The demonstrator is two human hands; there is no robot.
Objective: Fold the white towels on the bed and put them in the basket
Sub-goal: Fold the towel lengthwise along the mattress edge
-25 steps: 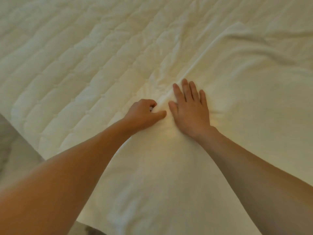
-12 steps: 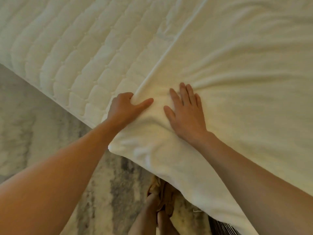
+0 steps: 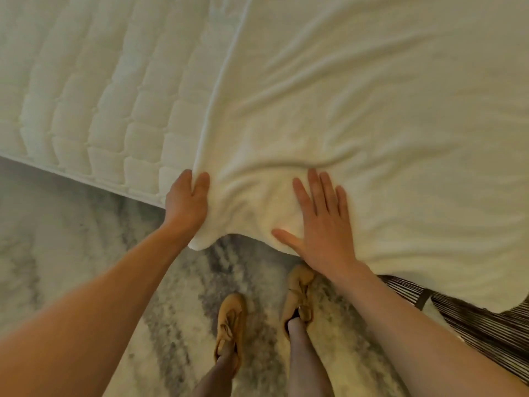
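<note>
View from your head, looking down over both bare forearms at the edge of a bed (image 3: 86,104). A large white towel (image 3: 372,124) lies spread over the right part of the bed, its cloth rumpled into soft folds that fan out from your hands. Its straight left edge runs from the top of the view down to your left hand, with quilted mattress bare to the left of it. The towel's near edge hangs a little past the edge of the bed.

Your left hand (image 3: 186,204) grips the towel at its near left corner. Two fingertips show on top of the cloth; the rest are hidden. The corner droops just below your wrist.

Your right hand (image 3: 325,227) lies flat on the towel near its front edge, palm down, fingers (image 3: 315,193) straight and spread, thumb out to the left. The two hands are near each other but apart, with bunched cloth between them.

Below the bed is a mottled grey and white rug (image 3: 65,239). Your feet stand on it in tan shoes (image 3: 230,322). At lower right a dark striped thing (image 3: 481,328) shows under the towel's edge; what it is cannot be told.
</note>
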